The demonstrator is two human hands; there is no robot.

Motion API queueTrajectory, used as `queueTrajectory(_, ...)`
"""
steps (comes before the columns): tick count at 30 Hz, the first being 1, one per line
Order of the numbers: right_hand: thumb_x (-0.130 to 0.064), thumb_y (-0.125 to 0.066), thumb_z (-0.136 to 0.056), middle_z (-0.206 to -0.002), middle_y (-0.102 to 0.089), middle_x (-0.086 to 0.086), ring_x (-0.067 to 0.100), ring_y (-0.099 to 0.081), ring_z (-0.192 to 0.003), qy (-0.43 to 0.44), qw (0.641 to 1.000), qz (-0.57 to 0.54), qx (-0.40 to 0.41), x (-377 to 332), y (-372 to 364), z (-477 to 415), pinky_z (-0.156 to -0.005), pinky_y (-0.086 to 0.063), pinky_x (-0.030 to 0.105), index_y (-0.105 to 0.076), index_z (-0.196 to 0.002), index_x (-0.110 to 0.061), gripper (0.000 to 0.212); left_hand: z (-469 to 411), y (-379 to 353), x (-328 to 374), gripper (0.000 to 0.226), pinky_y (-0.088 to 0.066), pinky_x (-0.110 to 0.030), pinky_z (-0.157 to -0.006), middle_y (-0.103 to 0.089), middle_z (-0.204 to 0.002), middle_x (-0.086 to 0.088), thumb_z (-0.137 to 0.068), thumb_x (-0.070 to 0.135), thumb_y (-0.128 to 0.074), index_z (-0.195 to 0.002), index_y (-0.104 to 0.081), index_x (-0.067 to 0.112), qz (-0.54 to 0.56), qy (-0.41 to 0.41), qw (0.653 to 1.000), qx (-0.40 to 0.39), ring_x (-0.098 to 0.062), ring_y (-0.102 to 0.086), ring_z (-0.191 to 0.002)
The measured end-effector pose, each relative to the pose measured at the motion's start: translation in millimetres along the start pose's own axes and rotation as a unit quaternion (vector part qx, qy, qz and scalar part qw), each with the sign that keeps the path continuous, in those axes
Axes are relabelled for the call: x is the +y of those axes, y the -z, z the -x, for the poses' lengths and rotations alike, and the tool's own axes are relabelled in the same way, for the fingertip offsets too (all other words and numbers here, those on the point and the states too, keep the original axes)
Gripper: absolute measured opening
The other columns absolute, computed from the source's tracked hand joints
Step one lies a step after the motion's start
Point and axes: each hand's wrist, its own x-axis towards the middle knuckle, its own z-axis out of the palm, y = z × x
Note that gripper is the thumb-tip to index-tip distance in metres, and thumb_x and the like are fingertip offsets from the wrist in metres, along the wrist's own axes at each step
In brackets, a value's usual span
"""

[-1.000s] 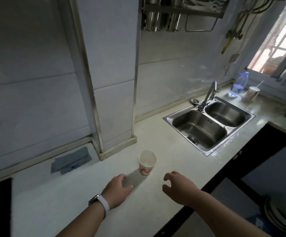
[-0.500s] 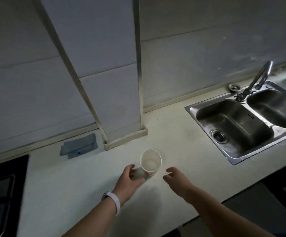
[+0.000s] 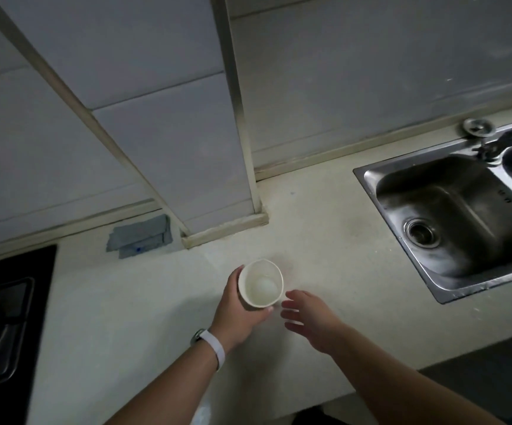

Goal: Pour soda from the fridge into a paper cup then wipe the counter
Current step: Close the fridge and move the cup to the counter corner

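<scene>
Two hands work over the pale speckled stone tabletop (image 3: 325, 228). The left hand (image 3: 239, 314) has its fingers (image 3: 233, 279) wrapped around the white paper cup (image 3: 260, 283), thumb at the near side under the rim; the cup looks empty and upright, though whether its base rests on the tabletop or is lifted just off it cannot be told. The right hand (image 3: 313, 320) hovers just beside the cup, fingers spread and loose, holding nothing.

No soda is in view, so this looks like the opening step: readying the cup. Next, the cup wants a steady spot within reach of the left fingers, and the free right hand must fetch the soda from the fridge, which is out of sight. Beyond the left fingers, against the wall, lies a folded grey-blue cloth (image 3: 141, 236), likely for the wipe.
</scene>
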Motion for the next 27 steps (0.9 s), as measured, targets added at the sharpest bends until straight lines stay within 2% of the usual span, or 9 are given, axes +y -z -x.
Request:
queueTrajectory(3, -0.028, -0.054, -0.095, -0.113, -0.063, 0.013, 0.027, -0.064, -0.095, -0.004, 1.0, -0.003, -0.006, -2.5, 0.1, -4.7, -0.08, -0.055, 0.038, -0.059, -0.114, -0.012, 0.025, 0.1, -3.6, 1.4, 0.081, -0.043, -0.014, -0.094, -0.051, -0.126, 0.028, -0.067, 0.021, -0.09, -0.126, -0.04, 0.045, -0.002, -0.013, 1.0, 0.013, 0.001, -0.052, -0.116)
queueTrajectory(5, -0.029, -0.054, -0.096, -0.114, -0.064, 0.012, 0.027, -0.064, -0.099, -0.007, 1.0, -0.003, -0.011, -4.0, -0.5, -5.9, -0.077, -0.054, 0.036, -0.059, -0.117, -0.012, 0.027, 0.9, -3.6, 1.4, 0.077, -0.042, -0.009, -0.088, -0.052, -0.123, 0.03, -0.067, 0.022, -0.09, -0.122, -0.042, 0.046, 0.002, -0.018, 1.0, 0.019, 0.009, -0.051, -0.113)
queueTrajectory(16, -0.028, -0.051, -0.096, -0.115, -0.065, 0.007, 0.024, -0.063, -0.106, 0.015, 1.0, -0.019, -0.017, -1.9, -13.0, 13.5, -0.082, -0.053, 0.035, -0.063, -0.116, -0.013, 0.028, 17.5, 10.1, 11.4, 0.076, -0.05, -0.017, -0.091, -0.056, -0.125, 0.023, -0.068, 0.027, -0.089, -0.13, -0.045, 0.039, 0.009, -0.059, 0.998, 0.002, 0.002, -0.055, -0.114)
queueTrajectory(20, -0.026, -0.054, -0.092, -0.103, -0.067, 0.006, 0.021, -0.065, -0.097, 0.031, 0.998, -0.05, -0.011, 3.4, -21.3, 26.6, -0.08, -0.051, 0.034, -0.068, -0.109, -0.011, 0.026, 24.9, 18.6, 15.8, 0.077, -0.052, -0.022, -0.093, -0.06, -0.121, 0.024, -0.065, 0.031, -0.09, -0.128, -0.047, 0.039, 0.015, -0.077, 0.997, -0.005, 0.009, -0.057, -0.109)
queueTrajectory(23, -0.026, -0.055, -0.092, -0.103, -0.068, 0.007, 0.022, -0.066, -0.097, 0.042, 0.997, -0.07, 0.006, 12.1, -29.1, 39.1, -0.081, -0.051, 0.034, -0.068, -0.109, -0.011, 0.026, 33.2, 27.5, 16.4, 0.076, -0.053, -0.022, -0.092, -0.06, -0.12, 0.023, -0.066, 0.03, -0.09, -0.128, -0.047, 0.038, 0.013, -0.099, 0.995, -0.023, 0.014, -0.056, -0.107)
queueTrajectory(27, -0.025, -0.054, -0.092, -0.104, -0.069, 0.008, 0.022, -0.066, -0.096, 0.057, 0.992, -0.109, 0.033, 27.9, -36.7, 57.9, -0.078, -0.052, 0.033, -0.069, -0.11, -0.01, 0.028, 45.3, 34.1, 14.5, 0.075, -0.052, -0.02, -0.092, -0.061, -0.122, 0.02, -0.066, 0.028, -0.09, -0.128, -0.048, 0.037, 0.014, -0.139, 0.988, -0.06, 0.002, -0.059, -0.113)
